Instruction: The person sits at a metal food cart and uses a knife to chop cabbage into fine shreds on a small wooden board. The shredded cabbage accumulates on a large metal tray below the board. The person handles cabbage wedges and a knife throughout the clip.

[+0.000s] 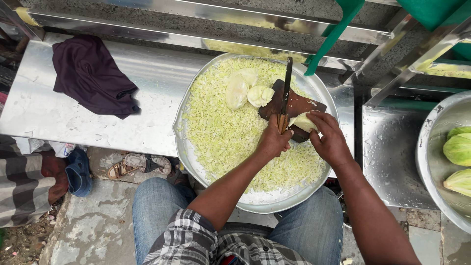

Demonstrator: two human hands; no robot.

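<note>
**Cutting cabbage on a big tray**

Nearest the camera are the person's knees in blue jeans [157, 206] and a checked shirt [196, 243]. The left hand [273, 141] has its fingers pressed tight around the handle of a knife [285, 93]. The blade points away, toward the far rim of the tray. The right hand [329, 139] has its fingers curled down, pinching a pale cabbage piece [302, 121] on a dark wooden board [294, 105]. The board lies in the right half of a big round metal tray [274, 198], which sits at the right end of the shiny surface [147, 83].

The tray is full of thin, light green shredded cabbage [221, 127]. Three bigger cabbage chunks [248, 88] lie just beside the board.

The hands hide part of the cabbage piece and the knife handle. A metal bowl [429, 162] at the right edge is cut off, with whole green cabbages [458, 149] inside.

A dark purple cloth [91, 73] lies near the left end of the surface. Sandals [140, 164] rest on the ground below its near edge.
</note>
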